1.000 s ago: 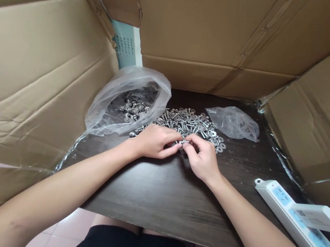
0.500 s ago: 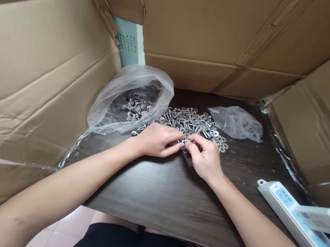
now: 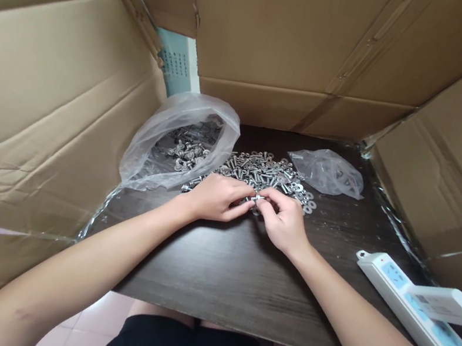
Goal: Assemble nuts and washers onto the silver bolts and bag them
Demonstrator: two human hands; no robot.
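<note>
1. Writing: dark characters stand in rows on a blue-green panel (image 3: 176, 65) at the far left, seen through a gap in the cardboard (image 3: 282, 33); they are too small to read.
2. A pale label with a dark patch marks the white adapter (image 3: 451, 308) at the right; its print cannot be made out. The adapter sits on a white power strip (image 3: 386, 281) with light-blue socket faces.
3. Containers: the large clear bag (image 3: 137, 159), at the left, gapes open toward the near side and holds metal fasteners (image 3: 189, 154), several with broad round heads or washers.
4. The small clear bag (image 3: 325, 169), far right, lies crumpled; ring-like shapes show dimly through it.
5. Between the bags, bolts and washers form a loose pile (image 3: 265, 170) on the dark table (image 3: 213, 271).
6. The left hand (image 3: 222, 198) and right hand (image 3: 285, 221) meet at the pile's near edge, fingertips pinching a small shiny metal part (image 3: 258, 198) between them. The fingers partly hide it, so whether it is one piece or several cannot be told.
</note>
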